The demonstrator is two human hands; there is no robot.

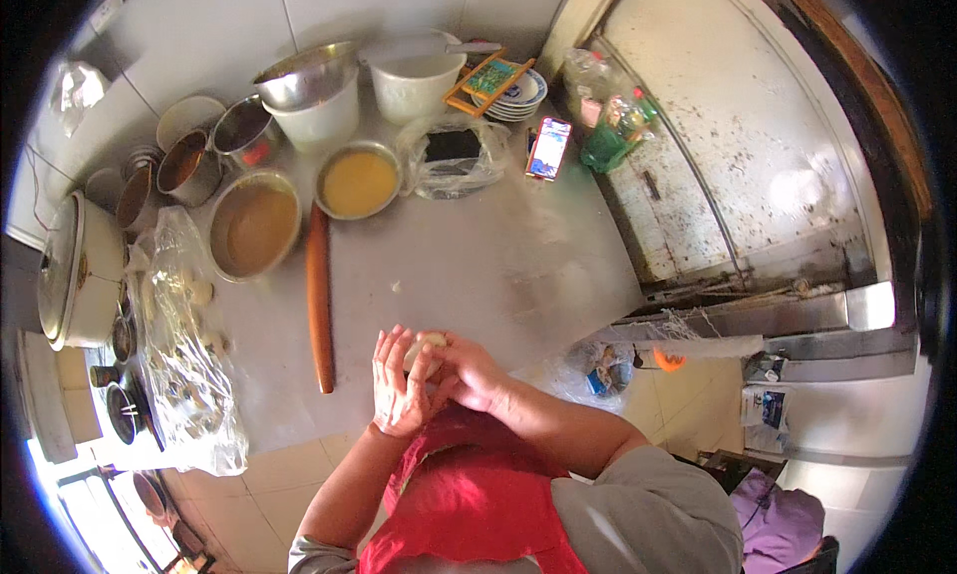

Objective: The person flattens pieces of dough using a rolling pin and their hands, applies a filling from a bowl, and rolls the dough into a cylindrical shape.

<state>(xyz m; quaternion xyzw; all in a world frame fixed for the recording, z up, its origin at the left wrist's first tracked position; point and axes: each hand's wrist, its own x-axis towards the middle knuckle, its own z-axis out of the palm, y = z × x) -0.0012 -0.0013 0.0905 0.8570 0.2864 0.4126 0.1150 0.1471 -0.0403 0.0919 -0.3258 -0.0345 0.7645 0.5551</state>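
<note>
A pale lump of dough point(415, 355) is held between my two hands, just in front of the red apron point(463, 499). My left hand point(398, 394) cups it from the left with the fingers raised. From the other side, my right hand point(469, 370) closes its fingers on it, and the hands cover most of the lump. Left of my hands, a brown wooden rolling pin point(319, 305) lies lengthwise on the metal worktop point(463, 267). A small white scrap point(395, 286) rests on the worktop beyond my fingers.
Clear plastic sheeting point(191, 394) covers several dough balls point(199, 291) at the left. Behind the rolling pin stand a metal bowl point(243, 276) of brown paste and another point(357, 217) of yellow liquid. A lit phone point(551, 147) leans near stacked plates point(516, 112) and plastic bottles point(617, 136).
</note>
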